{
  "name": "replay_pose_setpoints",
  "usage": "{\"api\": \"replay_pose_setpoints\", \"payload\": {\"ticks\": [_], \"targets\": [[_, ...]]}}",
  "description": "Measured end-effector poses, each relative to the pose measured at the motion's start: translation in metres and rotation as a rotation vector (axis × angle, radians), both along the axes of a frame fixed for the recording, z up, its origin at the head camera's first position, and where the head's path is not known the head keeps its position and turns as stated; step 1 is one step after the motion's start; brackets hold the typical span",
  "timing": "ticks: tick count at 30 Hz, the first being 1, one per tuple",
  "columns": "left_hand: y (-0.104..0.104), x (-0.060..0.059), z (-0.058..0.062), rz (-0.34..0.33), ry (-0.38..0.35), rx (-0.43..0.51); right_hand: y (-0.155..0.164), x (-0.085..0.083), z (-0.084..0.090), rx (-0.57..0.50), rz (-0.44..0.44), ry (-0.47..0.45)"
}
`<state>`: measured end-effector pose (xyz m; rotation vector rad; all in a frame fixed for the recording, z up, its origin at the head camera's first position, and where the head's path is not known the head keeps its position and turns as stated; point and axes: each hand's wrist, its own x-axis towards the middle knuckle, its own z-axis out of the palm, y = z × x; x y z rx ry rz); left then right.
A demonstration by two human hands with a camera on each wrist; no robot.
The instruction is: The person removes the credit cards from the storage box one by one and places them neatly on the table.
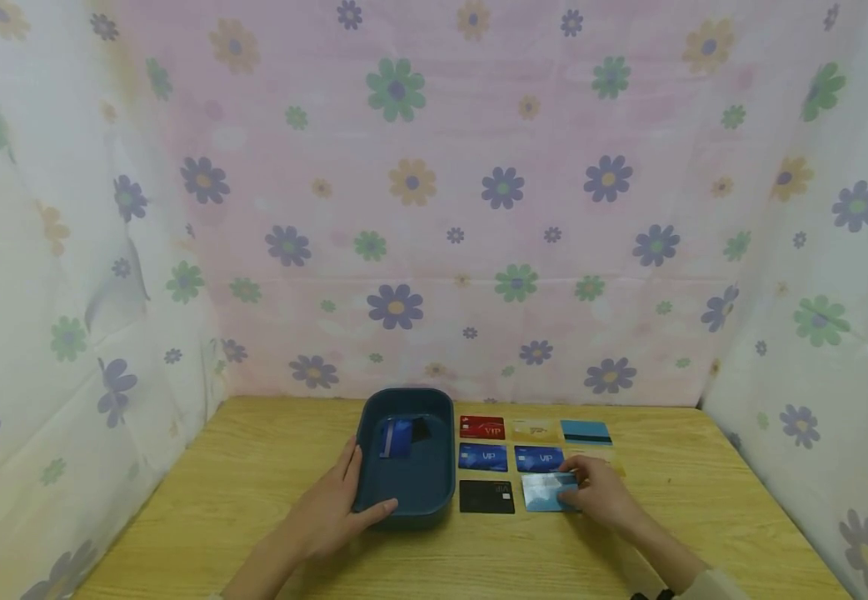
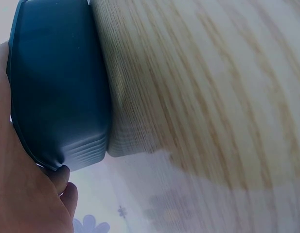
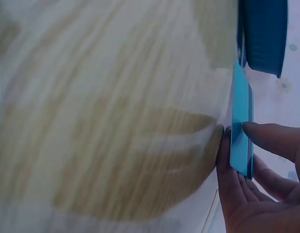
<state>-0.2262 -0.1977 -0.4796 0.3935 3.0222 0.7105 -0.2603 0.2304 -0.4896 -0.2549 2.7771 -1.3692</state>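
Right hand (image 1: 601, 493) pinches light-blue card (image 1: 546, 491); left hand (image 1: 332, 510) grips tray (image 1: 405, 498).
Tray lies left of the card (long axis pointing away), across the worktop (image 1: 704, 508).

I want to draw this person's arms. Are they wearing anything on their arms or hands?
Both hands are bare: no gloves and no rings that show. The left hand and its forearm are bare as far as the picture's edge. The right hand has a bare forearm too, ending at a pale sleeve cuff with a thin dark band beside it, at the bottom edge.
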Motion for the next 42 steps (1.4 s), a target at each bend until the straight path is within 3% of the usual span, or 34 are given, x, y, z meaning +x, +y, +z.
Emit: {"api": "replay_pose_setpoints", "payload": {"ticks": [5,14,34,42], "targets": [[0.000,-0.001,-0.001,0.001,-0.004,-0.001,-0.006,-0.001,0.000,0.115,-0.010,0.058],[0.000,-0.002,-0.002,0.010,-0.005,-0.001,-0.010,0.000,0.006,0.175,0.042,0.085],[-0.001,0.000,-0.001,0.003,0.000,-0.002,-0.009,-0.001,0.005,0.164,0.080,0.055],[-0.001,-0.002,-0.002,0.004,0.005,0.001,-0.015,-0.005,0.011,0.239,0.164,0.124]]}}
